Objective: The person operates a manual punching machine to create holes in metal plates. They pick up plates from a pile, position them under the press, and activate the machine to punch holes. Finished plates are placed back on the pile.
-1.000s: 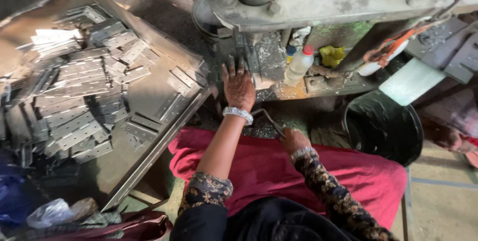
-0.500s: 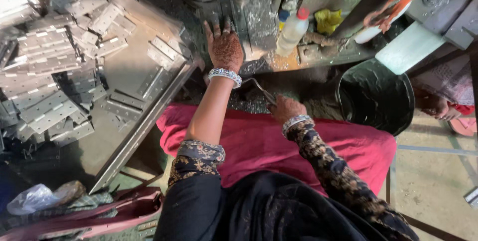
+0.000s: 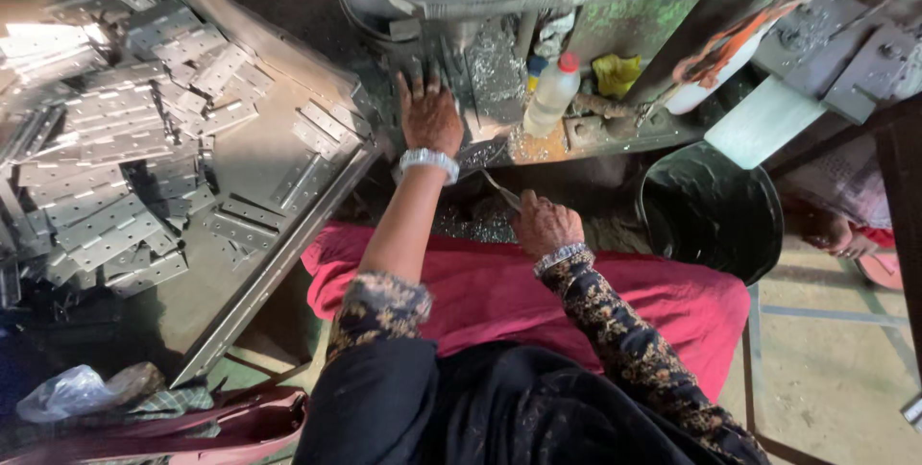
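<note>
Head view: you look down on both hands at the press.
Left hand [image 3: 429, 119]: open, fingers spread, flat on the press bed [image 3: 495, 81].
Right hand [image 3: 545, 223]: closed on a thin metal rod [image 3: 501, 189].
Rod axis: slants up-left, tip pointing toward your left wrist.
Nearer hand: left, touching the bed.
Hinge plates [image 3: 115, 138]: well left on the tray.

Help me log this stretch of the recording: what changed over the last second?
Little changed. The left hand stays spread flat against the machine base; the right hand still grips a thin metal tool low over the red cloth. Only the head view drifted slightly. The hinge plates lie as before.
</note>
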### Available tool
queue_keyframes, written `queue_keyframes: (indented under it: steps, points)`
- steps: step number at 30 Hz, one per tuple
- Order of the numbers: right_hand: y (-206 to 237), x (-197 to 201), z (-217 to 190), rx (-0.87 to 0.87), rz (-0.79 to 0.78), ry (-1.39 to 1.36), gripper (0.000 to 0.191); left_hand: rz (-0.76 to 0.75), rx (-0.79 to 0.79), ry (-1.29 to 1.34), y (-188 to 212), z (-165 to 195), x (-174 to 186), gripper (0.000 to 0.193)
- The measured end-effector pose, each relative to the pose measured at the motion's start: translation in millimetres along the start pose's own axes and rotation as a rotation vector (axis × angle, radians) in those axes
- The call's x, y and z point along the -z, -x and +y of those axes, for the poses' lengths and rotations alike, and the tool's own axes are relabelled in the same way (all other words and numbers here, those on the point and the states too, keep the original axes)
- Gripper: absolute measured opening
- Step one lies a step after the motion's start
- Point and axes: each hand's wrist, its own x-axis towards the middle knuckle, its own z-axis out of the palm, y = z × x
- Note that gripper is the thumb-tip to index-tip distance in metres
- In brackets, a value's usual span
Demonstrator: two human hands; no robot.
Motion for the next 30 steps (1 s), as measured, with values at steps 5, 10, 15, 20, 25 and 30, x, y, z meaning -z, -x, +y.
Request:
queue_keyframes:
  steps: [5, 10, 15, 20, 25, 30]
  points:
    - [-15.2, 47.9, -23.0, 0.103, 0.084, 0.081, 0.037, 0.291, -0.135, 0.180, 95.0, -11.5, 1.9, 0.044]
    - [-23.6, 54.5, -27.5, 0.097, -0.021, 0.059, 0.037, 0.372, -0.265, 0.330, 65.8, -9.9, 19.8, 0.033]
    - [-24.7, 56.8, -17.1, 0.089, -0.058, 0.065, 0.042, 0.094, 0.027, 0.084, 4.2, 45.2, 26.6, 0.024]
    - [-21.7, 59.6, -19.1, 0.046, -0.112, 0.063, 0.043, 0.112, 0.061, 0.208, 44.3, 18.5, 21.9, 0.030]
    - [-33.3, 64.0, -21.0, 0.124, -0.100, 0.045, 0.049, -0.117, 0.021, 0.100, 65.7, 14.3, 21.5, 0.037]
    - [-36.7, 31.7, 2.5, 0.036, -0.213, 0.080, 0.048, -0.046, 0.079, 0.015, 19.2, 18.5, 18.1, 0.045]
